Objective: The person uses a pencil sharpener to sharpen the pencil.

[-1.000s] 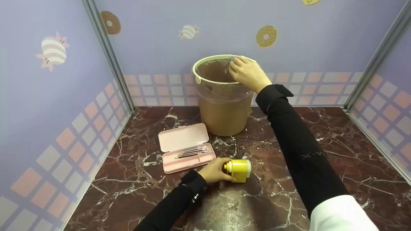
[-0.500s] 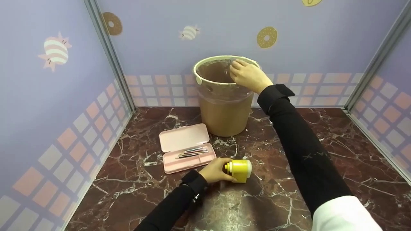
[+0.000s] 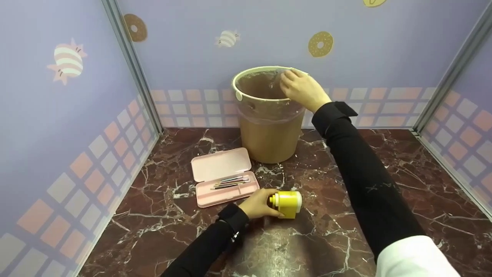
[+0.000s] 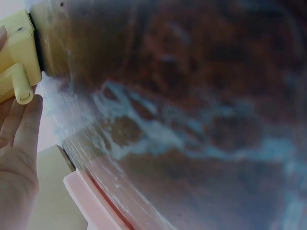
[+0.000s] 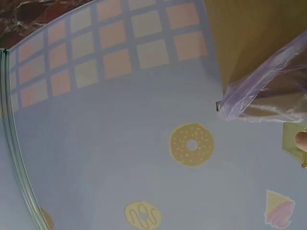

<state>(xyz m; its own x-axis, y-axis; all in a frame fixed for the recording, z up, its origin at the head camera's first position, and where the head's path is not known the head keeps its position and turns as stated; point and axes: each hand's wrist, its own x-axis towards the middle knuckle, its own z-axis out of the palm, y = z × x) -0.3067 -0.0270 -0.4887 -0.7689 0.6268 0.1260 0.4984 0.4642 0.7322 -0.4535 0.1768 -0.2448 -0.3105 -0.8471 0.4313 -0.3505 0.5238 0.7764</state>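
Observation:
My left hand (image 3: 259, 204) grips a yellow pencil sharpener (image 3: 289, 202) on the dark marble table, thumb on the near side. The left wrist view shows part of the sharpener (image 4: 21, 52) with its knob-ended crank. Over the right rim of a brown bin (image 3: 269, 140), my right hand (image 3: 303, 89) hangs with fingers bent downward. In the right wrist view, one fingertip (image 5: 302, 140) presses a small translucent yellowish tray (image 5: 289, 136), mostly cut off by the frame. Whether anything lies in that tray is hidden.
An open pink pencil case (image 3: 221, 166) with several pencils (image 3: 230, 183) lies left of the sharpener, just before the bin. A clear plastic liner (image 5: 254, 98) folds over the bin's rim. Patterned purple walls (image 3: 184, 50) enclose the table's back and sides.
My right hand has shifted slightly to the right over the bin's rim. The left hand and the pencil sharpener stay in place.

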